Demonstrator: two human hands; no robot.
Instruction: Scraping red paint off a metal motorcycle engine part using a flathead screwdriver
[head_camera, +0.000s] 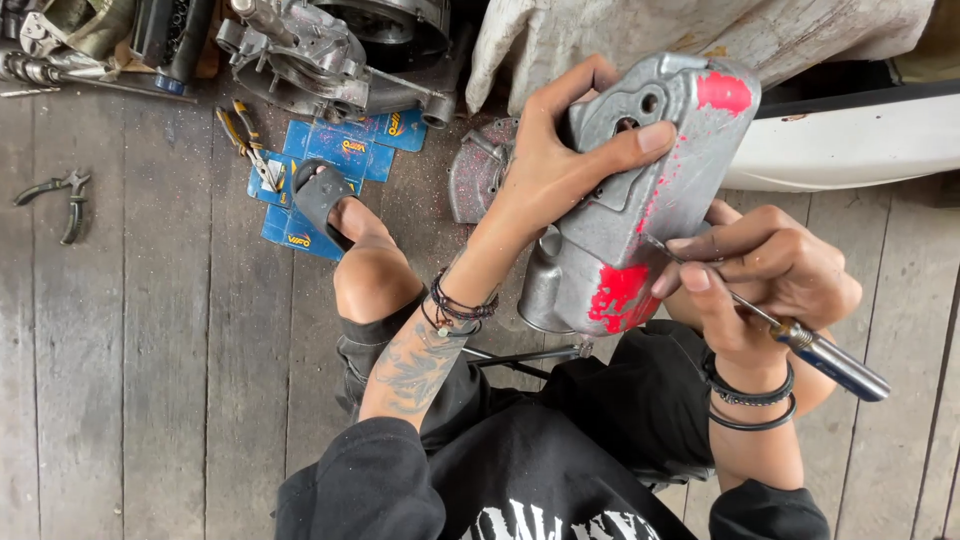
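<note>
Your left hand (560, 165) clamps its fingers around the rigid, probably weighty cast-metal cover (640, 190) by its rim, while your right hand (765, 270) pinches the slim screwdriver (800, 340) against it.

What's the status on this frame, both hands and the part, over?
Left hand grips silver engine cover, red paint patches showing. Right hand holds screwdriver, tip against the cover's side. Nothing blocking; pliers lie apart on floor.

Weathered grey plank floor (150, 350); pliers (60, 200), blue cards (340, 150), engine casing (330, 50) lying about; daylight.
</note>
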